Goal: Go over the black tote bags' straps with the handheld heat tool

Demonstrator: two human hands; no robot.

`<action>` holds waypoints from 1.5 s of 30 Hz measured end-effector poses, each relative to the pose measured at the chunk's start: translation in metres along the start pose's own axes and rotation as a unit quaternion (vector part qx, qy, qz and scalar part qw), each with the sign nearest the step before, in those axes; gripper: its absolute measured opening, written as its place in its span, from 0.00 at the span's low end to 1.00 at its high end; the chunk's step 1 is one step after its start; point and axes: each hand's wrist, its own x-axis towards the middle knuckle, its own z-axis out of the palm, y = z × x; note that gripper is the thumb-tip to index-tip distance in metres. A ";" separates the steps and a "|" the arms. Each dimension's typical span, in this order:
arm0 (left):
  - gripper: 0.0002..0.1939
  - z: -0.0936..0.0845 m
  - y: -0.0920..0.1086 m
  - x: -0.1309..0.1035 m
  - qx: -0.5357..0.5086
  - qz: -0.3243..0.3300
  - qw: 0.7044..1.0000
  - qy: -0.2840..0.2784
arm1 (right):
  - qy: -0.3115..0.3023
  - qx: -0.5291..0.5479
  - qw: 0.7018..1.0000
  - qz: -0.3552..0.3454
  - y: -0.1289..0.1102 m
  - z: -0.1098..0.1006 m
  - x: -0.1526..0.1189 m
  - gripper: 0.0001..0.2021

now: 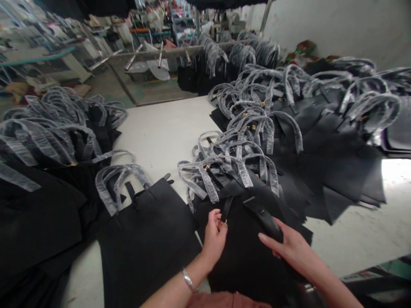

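Observation:
A black tote bag point(237, 252) lies flat on the table in front of me, its handles wrapped in clear plastic. My left hand point(215, 233) pinches the end of a short black strap point(227, 208) at the bag's top edge; a bit of gold-coloured metal shows by the fingertips. Wrapped in my right hand point(287, 244) is a black hand-held tool point(265, 218) with a flat, wide head, held over the bag. Its exact kind is unclear. To the left, another black tote bag point(147, 239) lies with its wrapped handles pointing away from me.
Many black bags with plastic-wrapped handles are piled at the right point(334, 162) and left point(41, 192) of the white table point(154, 132). Beyond its far edge stands a metal rack point(167, 53) with more bags hanging. Workbenches and clutter fill the background.

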 end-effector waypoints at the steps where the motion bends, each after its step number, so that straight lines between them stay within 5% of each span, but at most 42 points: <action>1: 0.16 -0.004 -0.002 0.001 0.039 0.019 0.999 0.018 | -0.007 -0.001 1.000 -0.002 0.006 0.002 -0.001 0.32; 5: 0.12 -0.014 -0.004 0.010 0.107 0.029 0.994 0.012 | -0.026 -0.002 1.000 -0.006 0.018 0.013 -0.007 0.33; 10: 0.21 -0.008 0.001 0.017 -0.088 -0.158 0.980 -0.079 | -0.025 -0.006 0.999 -0.035 0.014 0.020 -0.014 0.32; 15: 0.29 -0.001 0.016 0.013 -0.187 -0.225 0.950 -0.111 | 0.012 0.005 0.999 -0.032 0.009 0.020 -0.012 0.34; 20: 0.25 0.009 0.026 0.000 -0.227 -0.224 0.937 -0.141 | 0.091 0.010 0.996 0.001 0.002 0.022 0.001 0.34; 31: 0.22 0.049 0.031 -0.024 -0.254 -0.229 0.930 -0.133 | 0.121 0.136 0.983 -0.020 0.014 0.034 0.016 0.28; 34: 0.20 0.049 0.033 -0.025 -0.169 -0.189 0.958 -0.137 | 0.116 0.153 0.981 -0.024 0.019 0.031 0.019 0.27; 37: 0.10 0.041 0.040 -0.018 -0.010 -0.028 0.992 -0.125 | 0.114 0.171 0.978 -0.026 0.019 0.028 0.017 0.27; 40: 0.07 0.032 0.050 -0.006 0.107 0.112 0.972 -0.175 | 0.112 0.181 0.976 -0.036 0.017 0.027 0.014 0.28; 45: 0.09 0.029 0.058 0.014 0.187 0.144 0.936 -0.260 | 0.113 0.177 0.977 -0.028 0.014 0.030 0.013 0.30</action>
